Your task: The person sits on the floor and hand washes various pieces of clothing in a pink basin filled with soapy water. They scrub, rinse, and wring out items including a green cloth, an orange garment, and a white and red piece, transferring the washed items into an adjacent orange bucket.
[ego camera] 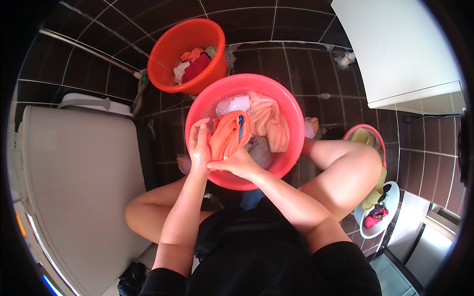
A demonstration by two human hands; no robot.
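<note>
A wet orange cloth (227, 135) with a blue patch is bunched above the pink plastic basin (292, 162). My right hand (239, 164) grips its lower end, thumb close to my left wrist. Upright at the cloth's left side is my left hand (200, 142), its wet palm against the fabric and nothing visible between thumb and fingers. Inside the basin, a peach cloth (272, 122) lies to the right and a white cloth (233, 103) lies towards the back. A greyish cloth (261, 151) sits in the water, partly hidden by my right hand.
An orange-red bucket (218, 72) holding several cloths stands behind the basin on the dark tiled floor (259, 61). A pale top-lid appliance (85, 177) is at left, a white cabinet (400, 48) at upper right. Green slippers (376, 192) and a pale-blue basin (394, 199) lie right.
</note>
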